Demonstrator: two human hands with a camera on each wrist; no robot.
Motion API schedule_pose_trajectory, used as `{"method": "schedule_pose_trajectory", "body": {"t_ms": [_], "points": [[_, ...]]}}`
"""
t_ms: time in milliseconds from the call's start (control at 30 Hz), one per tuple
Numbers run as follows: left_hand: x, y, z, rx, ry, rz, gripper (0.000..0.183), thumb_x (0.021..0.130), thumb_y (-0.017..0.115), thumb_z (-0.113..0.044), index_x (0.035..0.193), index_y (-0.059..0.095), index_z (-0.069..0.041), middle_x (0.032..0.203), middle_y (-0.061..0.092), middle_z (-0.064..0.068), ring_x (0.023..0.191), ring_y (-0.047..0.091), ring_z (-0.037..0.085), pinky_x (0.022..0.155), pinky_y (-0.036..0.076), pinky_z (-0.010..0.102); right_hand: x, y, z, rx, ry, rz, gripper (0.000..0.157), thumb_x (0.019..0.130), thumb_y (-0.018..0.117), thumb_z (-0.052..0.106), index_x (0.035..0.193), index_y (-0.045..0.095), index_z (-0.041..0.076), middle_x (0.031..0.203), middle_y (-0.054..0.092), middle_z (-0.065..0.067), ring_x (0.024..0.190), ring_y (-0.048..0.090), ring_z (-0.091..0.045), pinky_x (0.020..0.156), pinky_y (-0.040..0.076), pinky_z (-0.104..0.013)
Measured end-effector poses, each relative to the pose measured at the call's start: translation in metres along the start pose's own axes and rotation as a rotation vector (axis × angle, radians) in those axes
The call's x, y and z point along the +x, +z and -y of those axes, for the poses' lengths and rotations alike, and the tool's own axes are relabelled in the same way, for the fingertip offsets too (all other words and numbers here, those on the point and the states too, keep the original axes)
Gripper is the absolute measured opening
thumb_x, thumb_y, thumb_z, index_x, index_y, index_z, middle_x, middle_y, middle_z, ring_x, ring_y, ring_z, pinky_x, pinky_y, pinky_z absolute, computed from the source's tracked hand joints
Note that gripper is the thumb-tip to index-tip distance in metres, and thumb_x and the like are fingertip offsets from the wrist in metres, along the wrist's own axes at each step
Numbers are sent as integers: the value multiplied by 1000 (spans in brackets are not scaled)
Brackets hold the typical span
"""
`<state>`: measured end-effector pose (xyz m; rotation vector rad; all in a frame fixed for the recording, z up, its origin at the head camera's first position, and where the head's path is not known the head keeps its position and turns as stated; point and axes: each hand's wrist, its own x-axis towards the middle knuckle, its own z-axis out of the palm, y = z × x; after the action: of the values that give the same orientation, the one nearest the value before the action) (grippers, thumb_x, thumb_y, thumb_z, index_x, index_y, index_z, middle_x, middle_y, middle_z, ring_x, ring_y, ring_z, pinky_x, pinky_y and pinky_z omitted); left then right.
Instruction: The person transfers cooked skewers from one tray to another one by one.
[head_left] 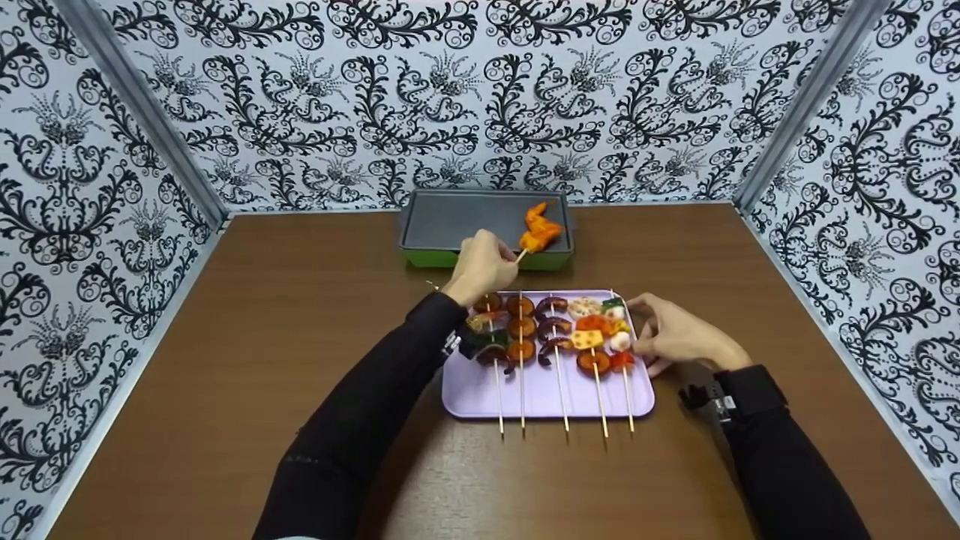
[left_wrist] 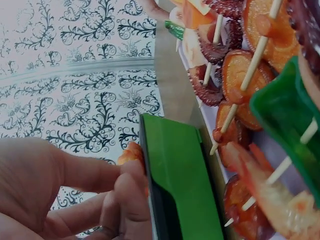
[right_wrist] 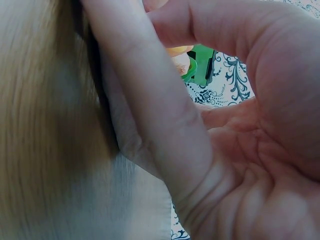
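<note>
My left hand (head_left: pixel 484 262) pinches the wooden stick of an orange chicken-wing skewer (head_left: pixel 538 231). The wing is over the right part of a dark-topped grill (head_left: pixel 465 214) with a green base. In the left wrist view the grill's green side (left_wrist: pixel 177 175) hides most of the wing (left_wrist: pixel 131 152). At the right edge of a lilac tray (head_left: pixel 540 397), my right hand (head_left: pixel 679 334) rests with fingers and thumb apart. Its contact with the tray is hidden in the right wrist view. Several skewers lie on the tray, one with octopus tentacles (head_left: pixel 555 328).
The tray lies in front of the grill on a brown wooden table (head_left: pixel 300 330). Skewer sticks jut past the tray's front edge. Patterned walls (head_left: pixel 420 97) enclose the table at the back and sides. A shrimp (left_wrist: pixel 265 190) shows close up in the left wrist view.
</note>
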<state>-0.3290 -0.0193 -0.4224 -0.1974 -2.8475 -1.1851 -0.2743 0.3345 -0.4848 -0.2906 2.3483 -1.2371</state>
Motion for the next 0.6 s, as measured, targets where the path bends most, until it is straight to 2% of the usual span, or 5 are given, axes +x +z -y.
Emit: {"method": "schedule_pose_trajectory", "body": {"t_ms": [100, 200, 333, 600], "points": [[-4, -5, 0, 16, -29, 29, 25, 96, 73, -6, 110, 94, -7, 118, 90, 14, 108, 82, 36, 93, 68, 41, 0, 0, 1, -3, 4, 0, 81, 105, 78, 1, 171, 31, -6, 97, 72, -14, 74, 77, -23, 67, 75, -40], [-6, -9, 2, 26, -69, 45, 21, 97, 76, -10, 106, 95, -10, 115, 90, 12, 101, 79, 31, 84, 60, 34, 1, 0, 1, -8, 4, 2, 82, 104, 78, 1, 171, 31, -6, 98, 72, -14, 74, 77, -23, 67, 75, -40], [-9, -12, 7, 20, -86, 52, 16, 98, 81, -15, 105, 95, -12, 112, 90, 10, 99, 76, 27, 83, 56, 31, 1, 0, 1, -6, 9, 1, 83, 104, 78, 1, 172, 30, -6, 98, 71, -14, 74, 77, -23, 67, 75, -41], [-15, -14, 19, -32, -63, 48, 16, 99, 81, -12, 106, 95, -12, 111, 90, 11, 92, 79, 25, 80, 60, 28, -1, 0, 2, -20, 4, 0, 83, 102, 78, 1, 170, 31, -6, 96, 70, -12, 74, 76, -22, 65, 74, -37]]}}
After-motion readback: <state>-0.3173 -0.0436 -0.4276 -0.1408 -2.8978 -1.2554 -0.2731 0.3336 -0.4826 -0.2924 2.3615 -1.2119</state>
